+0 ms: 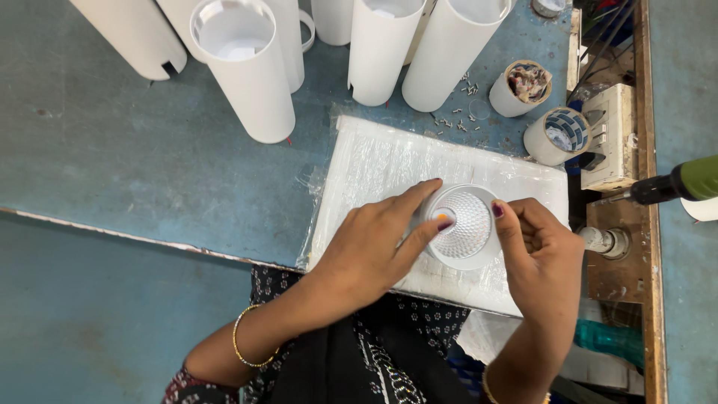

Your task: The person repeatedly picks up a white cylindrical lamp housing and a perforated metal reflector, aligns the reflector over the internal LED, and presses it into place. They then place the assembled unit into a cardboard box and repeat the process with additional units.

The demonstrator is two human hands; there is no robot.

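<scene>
Head view shows your left hand and right hand pinching the white lamp reflector from nine and three o'clock, steadying it face-up on the plastic-wrapped pad, white tubes at twelve.

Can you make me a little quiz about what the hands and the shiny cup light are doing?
1. True or false: both hands touch the white reflector lamp.
2. What does the lamp rest on? A) bare blue table B) plastic-wrapped white pad C) a box
3. What tool hangs at the right edge?

Key:
1. True: left hand and right hand hold its rim.
2. B
3. A green power screwdriver.
</scene>
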